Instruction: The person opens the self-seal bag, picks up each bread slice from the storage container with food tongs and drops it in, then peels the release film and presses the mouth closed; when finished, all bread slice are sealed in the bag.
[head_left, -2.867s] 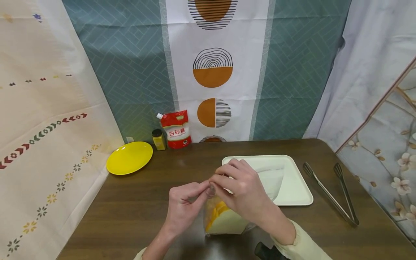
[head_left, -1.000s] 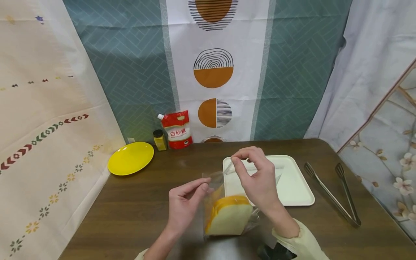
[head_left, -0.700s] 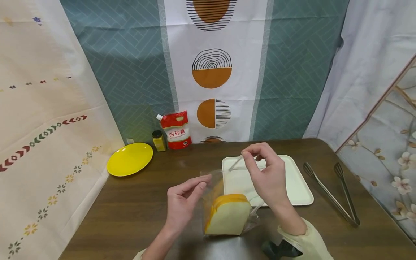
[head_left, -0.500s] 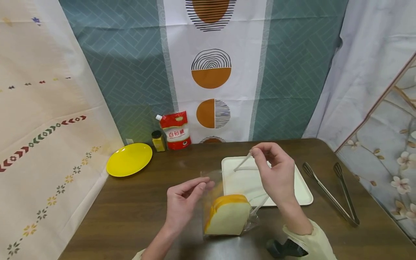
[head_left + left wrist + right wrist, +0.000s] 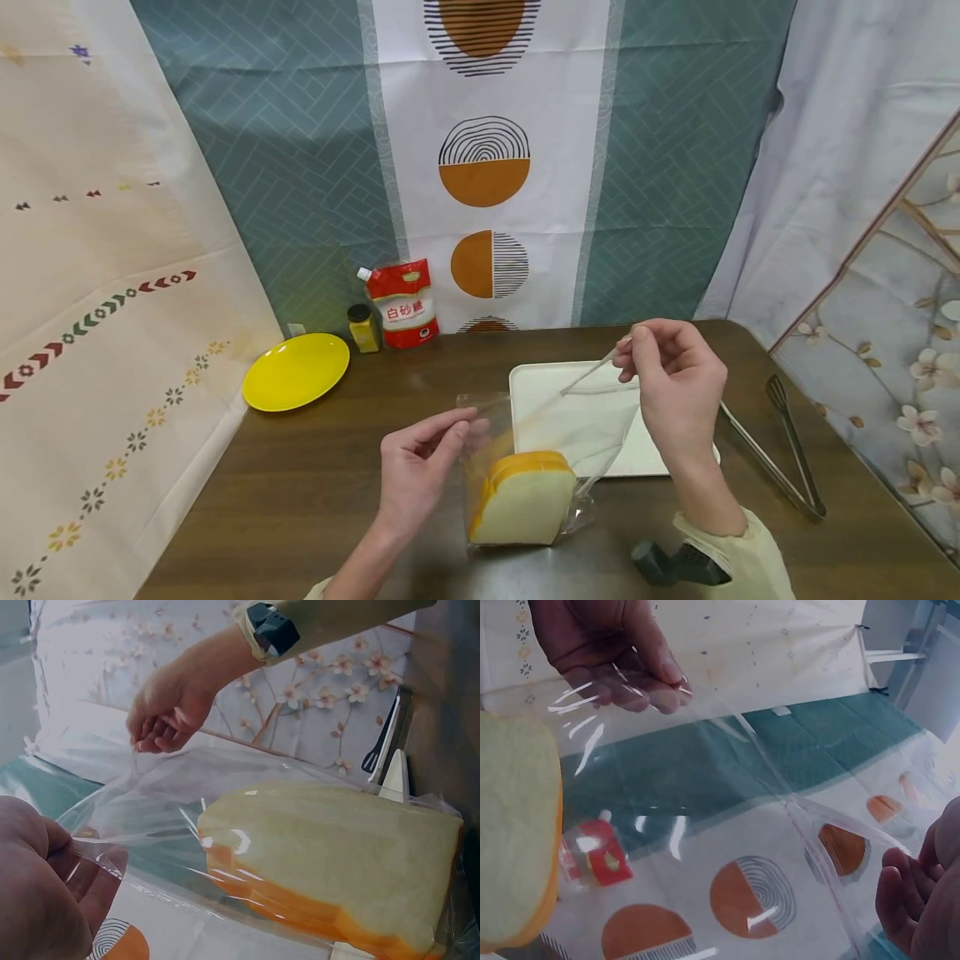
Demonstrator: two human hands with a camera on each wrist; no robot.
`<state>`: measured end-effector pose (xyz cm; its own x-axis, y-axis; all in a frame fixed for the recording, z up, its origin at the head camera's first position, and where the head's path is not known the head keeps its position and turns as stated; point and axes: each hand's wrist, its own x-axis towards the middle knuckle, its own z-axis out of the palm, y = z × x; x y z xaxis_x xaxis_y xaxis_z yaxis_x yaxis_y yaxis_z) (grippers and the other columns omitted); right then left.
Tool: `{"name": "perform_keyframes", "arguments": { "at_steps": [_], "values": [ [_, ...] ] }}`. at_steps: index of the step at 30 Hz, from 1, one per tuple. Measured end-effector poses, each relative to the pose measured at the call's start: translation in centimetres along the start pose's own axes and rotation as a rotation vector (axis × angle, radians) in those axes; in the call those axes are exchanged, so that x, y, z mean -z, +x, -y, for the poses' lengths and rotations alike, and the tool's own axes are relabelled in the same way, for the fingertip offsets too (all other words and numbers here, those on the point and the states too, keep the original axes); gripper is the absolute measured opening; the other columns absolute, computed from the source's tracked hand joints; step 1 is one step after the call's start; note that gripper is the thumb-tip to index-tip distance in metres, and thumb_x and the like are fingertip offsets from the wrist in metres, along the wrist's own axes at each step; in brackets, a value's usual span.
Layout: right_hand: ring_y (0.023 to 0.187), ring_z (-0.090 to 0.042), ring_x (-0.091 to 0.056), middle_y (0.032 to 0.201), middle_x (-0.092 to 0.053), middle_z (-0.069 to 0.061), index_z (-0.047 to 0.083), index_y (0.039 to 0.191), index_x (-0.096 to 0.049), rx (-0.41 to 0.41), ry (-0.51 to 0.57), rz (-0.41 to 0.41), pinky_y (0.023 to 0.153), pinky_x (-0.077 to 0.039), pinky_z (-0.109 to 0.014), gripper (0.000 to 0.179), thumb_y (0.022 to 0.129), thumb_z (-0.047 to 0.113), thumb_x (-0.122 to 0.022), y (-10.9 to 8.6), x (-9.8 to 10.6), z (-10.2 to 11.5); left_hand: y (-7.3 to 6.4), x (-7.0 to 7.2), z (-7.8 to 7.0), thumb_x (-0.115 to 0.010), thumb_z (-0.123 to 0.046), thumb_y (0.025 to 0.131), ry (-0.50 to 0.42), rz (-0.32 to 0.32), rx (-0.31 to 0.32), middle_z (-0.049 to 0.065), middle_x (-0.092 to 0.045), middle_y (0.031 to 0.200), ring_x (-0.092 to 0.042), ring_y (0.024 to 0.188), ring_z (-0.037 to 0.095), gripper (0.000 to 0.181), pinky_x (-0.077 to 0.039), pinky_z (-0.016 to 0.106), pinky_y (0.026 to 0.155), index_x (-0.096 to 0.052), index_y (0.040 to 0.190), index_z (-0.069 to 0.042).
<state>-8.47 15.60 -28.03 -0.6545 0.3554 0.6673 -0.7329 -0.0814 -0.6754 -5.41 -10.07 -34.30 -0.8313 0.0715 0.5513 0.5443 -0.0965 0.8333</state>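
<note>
the bread [image 5: 522, 500], orange-crusted slices with a pale face turned toward you, stands upright on the brown worktop [image 5: 315, 492], inside the clear bag [image 5: 551, 429]; your left hand [image 5: 422, 467] is up and to the left of the bread, thumb and fingers together, pinching one edge of the bag near its mouth; your right hand [image 5: 681, 375] is higher, up and to the right of the bread, thumb and forefinger clamped on the opposite edge; between your two hands the bag's mouth is spread wide above the bread, and a crumpled corner of it lies just beside the bread on the right; a black device [image 5: 678, 565] sits at your right wrist by the pale sleeve [image 5: 750, 554], to the right of the bread; the white tray [image 5: 525, 372] lies behind the bread and to its right, partly seen through the bag; the tongs [image 5: 795, 458] lie well to the right of the bread, arms spread, one partly hidden by your right arm; the yellow plate [image 5: 296, 372] is well behind the bread, far left; the black-capped jar [image 5: 363, 329] and the red pouch [image 5: 405, 304] stand side by side, behind the bread and to its left.
</note>
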Motion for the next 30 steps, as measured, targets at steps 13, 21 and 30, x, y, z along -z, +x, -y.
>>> {"name": "perform_keyframes", "arguments": {
  "at_steps": [13, 21, 30],
  "values": [
    [0.054, -0.015, -0.061, 0.071, -0.065, -0.013, -0.012, 0.089, -0.063, -0.006, 0.046, -0.181, 0.049, -0.050, -0.019, 0.003, 0.092, -0.010, -0.062, 1.5, 1.5, -0.5, 0.0, 0.6, 0.0, -0.063, 0.004, 0.096, 0.028, -0.010, 0.003, 0.019, -0.074, 0.097, -0.074, 0.082, 0.027, 0.019, -0.059, 0.039, 0.075, -0.072, 0.112, 0.006],
    [0.050, -0.014, -0.059, 0.069, -0.065, -0.012, -0.004, 0.086, -0.064, -0.037, -0.006, -0.295, 0.046, -0.050, -0.019, 0.006, 0.092, -0.004, -0.065, 2.6, 3.2, -0.4, 0.0, 0.9, -0.1, -0.063, 0.006, 0.095, 0.019, -0.019, -0.016, 0.020, -0.074, 0.096, -0.075, 0.082, 0.027, 0.018, -0.059, 0.040, 0.074, -0.072, 0.111, 0.008],
    [0.048, -0.015, -0.057, 0.067, -0.063, -0.013, -0.007, 0.086, -0.063, 0.010, -0.035, -0.380, 0.045, -0.049, -0.018, 0.008, 0.093, -0.002, -0.063, 3.8, 6.5, -0.3, -0.2, 0.5, 0.3, -0.062, 0.009, 0.094, -0.016, 0.006, -0.036, 0.021, -0.074, 0.096, -0.074, 0.084, 0.027, 0.019, -0.058, 0.042, 0.075, -0.070, 0.111, 0.010]
  ]
}}
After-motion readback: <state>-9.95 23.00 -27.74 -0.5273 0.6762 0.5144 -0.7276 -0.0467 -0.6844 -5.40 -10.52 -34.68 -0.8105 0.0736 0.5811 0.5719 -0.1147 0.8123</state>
